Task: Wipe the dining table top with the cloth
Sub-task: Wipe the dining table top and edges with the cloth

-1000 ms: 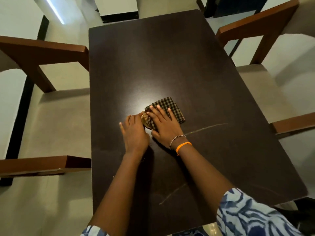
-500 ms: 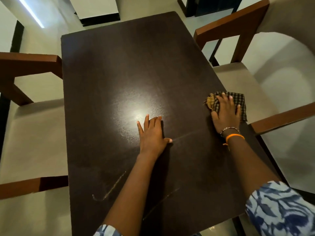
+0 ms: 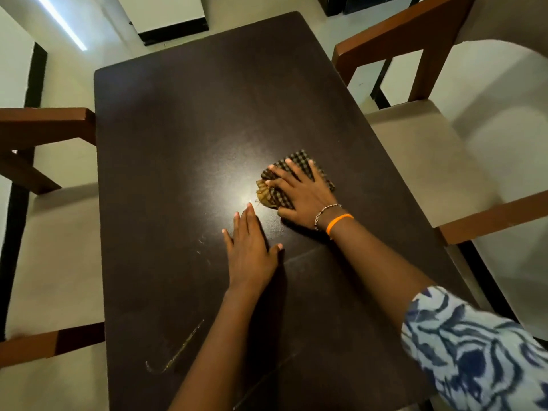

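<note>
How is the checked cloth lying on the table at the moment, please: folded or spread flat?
Folded. The checked cloth is a small bunched pad under the right hand, layers showing at its left edge.

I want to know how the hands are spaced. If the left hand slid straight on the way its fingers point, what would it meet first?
Probably the frayed near-left corner of the checked cloth under the right hand. The left hand lies flat on the table, fingertips just short of the cloth; it might narrowly pass left.

Right sleeve (image 3: 474, 351): loose pale blue-white fabric with a dark navy swirling print, ending above the forearm.
Left sleeve: out of sight from here.
Right wrist: an orange band (image 3: 339, 223), beside it a thin beaded bracelet (image 3: 325, 211).
Left wrist: bare.
</note>
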`<action>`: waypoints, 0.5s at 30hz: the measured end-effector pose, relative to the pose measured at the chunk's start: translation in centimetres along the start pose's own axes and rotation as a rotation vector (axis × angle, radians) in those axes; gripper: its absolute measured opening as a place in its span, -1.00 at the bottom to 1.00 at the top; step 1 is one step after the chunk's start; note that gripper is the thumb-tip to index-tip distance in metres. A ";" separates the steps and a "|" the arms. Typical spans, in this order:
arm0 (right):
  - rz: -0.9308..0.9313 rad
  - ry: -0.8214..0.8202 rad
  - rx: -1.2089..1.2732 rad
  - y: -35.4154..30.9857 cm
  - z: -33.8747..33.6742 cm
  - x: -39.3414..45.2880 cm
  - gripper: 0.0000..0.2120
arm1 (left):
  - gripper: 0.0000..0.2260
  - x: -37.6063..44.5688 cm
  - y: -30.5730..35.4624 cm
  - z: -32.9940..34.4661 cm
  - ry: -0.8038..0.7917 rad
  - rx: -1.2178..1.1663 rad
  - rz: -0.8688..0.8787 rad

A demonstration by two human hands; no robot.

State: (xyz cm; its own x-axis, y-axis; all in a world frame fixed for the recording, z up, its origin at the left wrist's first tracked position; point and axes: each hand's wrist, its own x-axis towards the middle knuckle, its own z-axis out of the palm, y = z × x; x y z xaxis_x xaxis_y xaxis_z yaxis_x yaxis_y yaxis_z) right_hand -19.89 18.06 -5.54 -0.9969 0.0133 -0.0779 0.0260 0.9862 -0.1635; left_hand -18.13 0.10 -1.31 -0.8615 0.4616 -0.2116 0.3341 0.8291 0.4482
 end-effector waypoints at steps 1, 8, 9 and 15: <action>0.038 0.017 0.007 1.7 -0.4 -0.1 -0.38 | -0.16 0.2 0.4 0.2 -0.010 0.008 0.010; 0.620 0.174 0.118 12.2 -1.8 -2.4 -0.44 | -0.19 1.2 1.9 1.3 -0.036 0.096 0.036; 0.684 0.180 0.122 11.9 -1.7 -1.9 -0.42 | -0.22 1.2 1.9 1.3 -0.030 0.098 0.029; 0.504 0.146 0.136 3.9 -1.0 3.0 -0.34 | -0.31 0.3 2.3 2.4 0.056 0.074 0.008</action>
State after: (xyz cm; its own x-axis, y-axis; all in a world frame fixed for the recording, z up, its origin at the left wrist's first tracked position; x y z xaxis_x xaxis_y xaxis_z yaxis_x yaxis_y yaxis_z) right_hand -22.90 22.16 -5.42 -0.8582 0.5115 -0.0435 0.5033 0.8217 -0.2675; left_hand -16.70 2.91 -2.44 -0.8781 0.4513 -0.1588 0.3663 0.8478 0.3836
